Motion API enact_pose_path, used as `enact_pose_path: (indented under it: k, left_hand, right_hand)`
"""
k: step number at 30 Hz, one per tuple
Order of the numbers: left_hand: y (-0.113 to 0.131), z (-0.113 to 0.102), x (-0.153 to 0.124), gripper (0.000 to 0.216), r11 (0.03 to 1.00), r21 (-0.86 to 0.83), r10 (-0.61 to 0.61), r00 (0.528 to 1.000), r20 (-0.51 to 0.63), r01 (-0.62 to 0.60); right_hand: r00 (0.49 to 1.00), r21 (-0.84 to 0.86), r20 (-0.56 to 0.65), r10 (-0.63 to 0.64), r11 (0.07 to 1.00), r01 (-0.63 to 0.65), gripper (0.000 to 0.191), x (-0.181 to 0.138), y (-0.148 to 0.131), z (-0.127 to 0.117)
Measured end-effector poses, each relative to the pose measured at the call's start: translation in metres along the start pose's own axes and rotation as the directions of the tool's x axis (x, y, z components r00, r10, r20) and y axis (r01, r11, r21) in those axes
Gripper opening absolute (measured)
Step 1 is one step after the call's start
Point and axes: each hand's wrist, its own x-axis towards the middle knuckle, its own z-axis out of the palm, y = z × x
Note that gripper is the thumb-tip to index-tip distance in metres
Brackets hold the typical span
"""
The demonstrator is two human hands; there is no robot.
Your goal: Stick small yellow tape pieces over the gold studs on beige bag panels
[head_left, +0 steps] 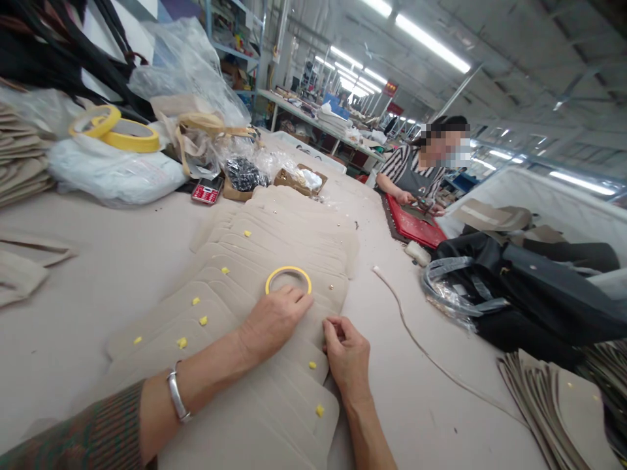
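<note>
My left hand (274,323) is closed on the near rim of a roll of yellow tape (267,282), just above overlapping beige fabric pieces (294,222). Small yellow tape bits (203,320) are stuck on several of these pieces, and small metal studs (332,287) show on others. At the right edge of the pieces, my right hand (349,356) has thumb and forefinger pinched together. What is between those fingertips, if anything, is too small to make out.
Yellow tape rolls (132,136) lie on a plastic-wrapped bundle at the left. Behind the pieces are a red calculator (206,191) and a small box (300,179). A black bag (539,281), a thin cord (404,320) and stacked pieces (548,398) lie right. A co-worker (416,163) sits beyond.
</note>
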Motion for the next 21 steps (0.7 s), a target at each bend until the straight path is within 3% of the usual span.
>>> enact_pose_path:
  k: [3, 6, 11, 13, 18, 21]
  left_hand:
    - [-0.005, -0.004, 0.012, 0.012, 0.999, 0.041, -0.010, 0.999, 0.045, 0.008]
    - [-0.006, -0.004, 0.016, 0.013, 0.998, 0.056, -0.007, 0.999, 0.046, 0.004]
    - [-0.010, -0.002, 0.014, 0.017, 0.998, 0.066, 0.019, 0.999, 0.028, -0.021]
    - [-0.013, -0.002, 0.011, 0.018, 0.998, 0.029, 0.057, 0.998, -0.017, -0.056]
    - [-0.018, -0.004, -0.003, 0.033, 0.944, -0.234, 0.174, 0.952, -0.252, -0.234]
    - [-0.014, -0.008, -0.013, 0.049, 0.923, -0.294, 0.180, 0.955, -0.236, -0.247]
  right_hand:
    - [0.998, -0.035, 0.021, -0.055, 0.998, 0.056, 0.024, 0.001, -0.003, -0.003]
    - [0.987, -0.093, 0.128, -0.098, 0.990, 0.110, 0.021, -0.002, -0.009, -0.011]
    - [0.925, -0.006, 0.381, -0.001, 1.000, 0.003, 0.022, -0.008, -0.013, -0.027]
    - [0.936, 0.043, 0.353, -0.016, 0.999, 0.000, 0.022, -0.007, -0.012, -0.029]
    - [0.992, 0.219, 0.083, -0.097, 0.973, 0.076, 0.016, -0.003, -0.020, -0.024]
    - [0.972, 0.282, 0.044, -0.233, 0.936, 0.211, 0.016, -0.002, -0.035, -0.022]
